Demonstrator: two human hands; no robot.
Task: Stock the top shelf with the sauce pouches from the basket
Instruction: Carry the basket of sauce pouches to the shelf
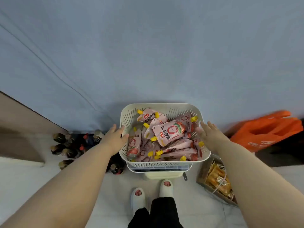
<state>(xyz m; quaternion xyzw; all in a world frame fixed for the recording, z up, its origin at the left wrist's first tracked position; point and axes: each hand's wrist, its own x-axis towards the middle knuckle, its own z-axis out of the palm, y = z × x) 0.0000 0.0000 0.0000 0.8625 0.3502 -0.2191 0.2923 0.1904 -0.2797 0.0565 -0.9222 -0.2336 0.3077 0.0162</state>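
A white slatted basket (164, 106) stands in front of me on a white stool or bin, filled with several pink sauce pouches (169, 133) with yellow caps. My left hand (115, 137) lies with straight fingers against the basket's left rim. My right hand (209, 134) reaches to the right rim, fingers extended, touching or nearly touching it. Neither hand holds a pouch. No shelf is in view.
Dark sauce bottles (69, 145) stand on the floor at the left. An orange bag (266, 132) lies at the right, with a cardboard box of orange packets (218, 180) below it. A blue cloth wall rises behind. My slippered feet (151, 193) are just before the stool.
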